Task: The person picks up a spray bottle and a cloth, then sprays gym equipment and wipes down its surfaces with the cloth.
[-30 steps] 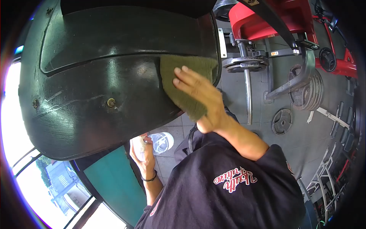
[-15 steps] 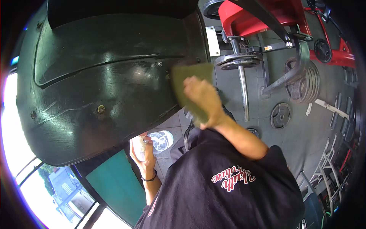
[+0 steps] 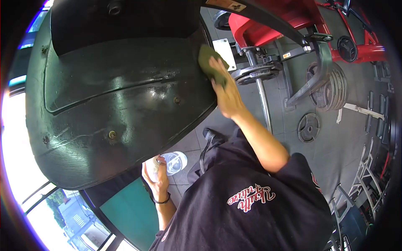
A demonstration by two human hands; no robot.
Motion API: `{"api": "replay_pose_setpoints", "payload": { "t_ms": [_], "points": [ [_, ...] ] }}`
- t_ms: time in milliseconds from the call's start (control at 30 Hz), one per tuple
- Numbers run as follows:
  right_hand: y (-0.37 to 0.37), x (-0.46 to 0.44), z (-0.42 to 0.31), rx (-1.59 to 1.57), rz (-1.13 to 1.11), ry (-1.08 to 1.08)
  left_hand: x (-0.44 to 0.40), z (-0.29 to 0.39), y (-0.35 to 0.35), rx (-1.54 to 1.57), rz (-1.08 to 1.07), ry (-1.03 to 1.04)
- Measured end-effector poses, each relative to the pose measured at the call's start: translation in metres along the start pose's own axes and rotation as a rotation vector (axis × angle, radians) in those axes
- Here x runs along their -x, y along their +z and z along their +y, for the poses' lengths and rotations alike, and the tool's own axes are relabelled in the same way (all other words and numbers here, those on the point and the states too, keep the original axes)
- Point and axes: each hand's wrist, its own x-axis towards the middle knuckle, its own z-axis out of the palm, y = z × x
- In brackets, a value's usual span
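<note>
Grasped by the right hand (image 3: 228,97), the cloth (image 3: 206,58) lies at the side edge of the dark panel (image 3: 146,121), fingers stretched over it rather than clenched. How hard they press, I cannot tell. Wrapped around the bottle (image 3: 175,163), the left hand (image 3: 160,183) holds it just beside the panel's lower edge; whether the two touch is unclear.

With part of the cloth beyond the panel's edge, too light a hold could let it slide off toward the floor (image 3: 190,144). Fingertips overrunning that side might knock the white plate (image 3: 225,54) just beyond, if it is as near as it looks. Bolts (image 3: 112,134) stand on the panel's face and could snag the cloth if it were dragged across them. Lifting the left hand carelessly would probably bump the bottle on the panel, and a loose grip could then drop it.
</note>
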Motion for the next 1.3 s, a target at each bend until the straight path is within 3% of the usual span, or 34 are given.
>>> {"api": "replay_pose_setpoints", "payload": {
  "t_ms": [33,200,300,367,467,533,600,667,767,833,900,933,967,1033,1100,1133,1200,1300],
  "points": [
    [0.004,-0.026,0.016,-0.005,0.004,-0.078,-0.002,0.001,-0.001,-0.002,-0.045,-0.014],
    [-0.007,-0.105,-0.001,-0.071,-0.123,0.063,-0.001,0.005,0.004,-0.021,-0.031,0.039],
    [-0.02,-0.05,-0.013,0.058,-0.259,-0.1,0.001,-0.02,0.002,-0.099,-0.011,0.163],
    [-0.024,-0.019,-0.026,0.078,-0.281,-0.12,0.0,-0.002,0.006,-0.007,-0.04,0.051],
    [-0.021,-0.016,-0.022,0.116,-0.254,-0.113,0.002,-0.01,0.013,0.08,0.003,0.075],
    [-0.01,-0.053,-0.007,0.144,-0.191,-0.153,-0.004,-0.03,0.003,-0.2,0.013,0.228],
    [-0.005,-0.071,-0.003,0.149,-0.19,-0.136,-0.002,-0.023,0.007,-0.242,0.037,0.214],
    [-0.005,-0.073,-0.005,0.144,-0.199,-0.107,-0.001,-0.005,0.018,-0.038,0.064,0.038],
    [-0.022,-0.028,-0.019,-0.007,-0.377,-0.054,0.0,-0.001,0.021,0.016,0.027,0.031],
    [-0.04,-0.007,-0.011,-0.39,-0.453,0.048,0.004,0.001,0.026,0.029,0.048,0.024],
    [-0.069,-0.005,-0.002,-1.09,-0.427,0.649,0.006,0.009,0.034,0.052,0.073,-0.004],
    [-0.083,-0.011,-0.016,-1.3,-0.39,0.631,0.006,-0.003,0.031,-0.202,0.1,0.274],
    [-0.088,-0.017,-0.035,-1.235,-0.369,0.535,0.005,-0.024,0.026,-0.463,0.133,0.542],
    [-0.08,-0.022,-0.075,-0.946,-0.355,0.277,0.011,-0.028,0.026,-0.496,0.152,0.574],
    [-0.061,-0.042,-0.096,-0.352,-0.396,-0.291,0.02,-0.015,0.029,-0.011,0.108,0.137],
    [-0.052,-0.055,-0.098,-0.111,-0.42,-0.483,0.022,-0.016,0.031,-0.066,0.149,0.158],
    [-0.018,-0.083,-0.067,0.183,-0.493,-0.546,0.023,-0.018,0.036,-0.054,0.208,0.149],
    [-0.008,-0.096,-0.044,0.219,-0.48,-0.622,0.022,-0.022,0.037,0.102,0.262,0.094]
  ]
}}
